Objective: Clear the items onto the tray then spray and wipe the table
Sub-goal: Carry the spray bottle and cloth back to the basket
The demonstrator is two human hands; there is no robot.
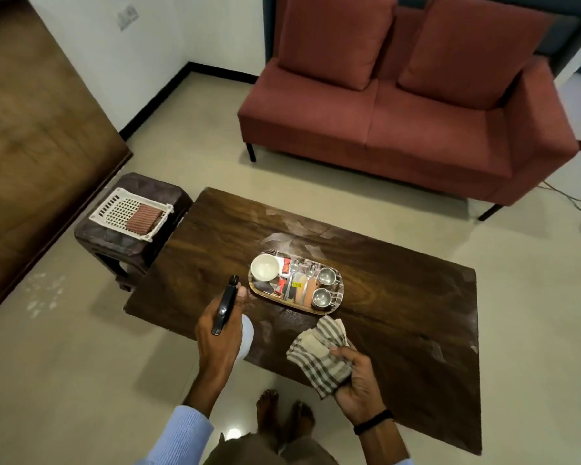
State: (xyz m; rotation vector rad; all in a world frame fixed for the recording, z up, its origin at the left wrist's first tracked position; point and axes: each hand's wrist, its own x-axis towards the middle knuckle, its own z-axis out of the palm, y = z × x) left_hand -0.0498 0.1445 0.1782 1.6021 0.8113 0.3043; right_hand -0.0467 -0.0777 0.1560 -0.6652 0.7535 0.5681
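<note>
- The left hand (pixel 220 333) is closed around a spray bottle (pixel 245 333); the fingers wrap the black trigger head (pixel 226 305), and the thumb lies along its right side, near the nozzle.
- The white body of the bottle shows only a little, below and right of the hand, over the near left edge of the table (pixel 399 297).
- The right hand (pixel 356 387) grips a striped cloth (pixel 319 355); the fingers are curled into the folds, and the cloth bunches up to the left of the palm, over the near part of the table. It is not clear if the cloth touches the wood.
- A black band (pixel 373 421) sits on the right wrist.
- The tray (pixel 337 307) stands near the middle of the table, just beyond both hands, touched by neither.
- On the tray are a white bowl (pixel 265 266) at the left, two spoons (pixel 294 266) in the middle, red packets (pixel 285 266), and two steel cups (pixel 327 276) at the right.
- The table top around the tray shows pale streaks.
</note>
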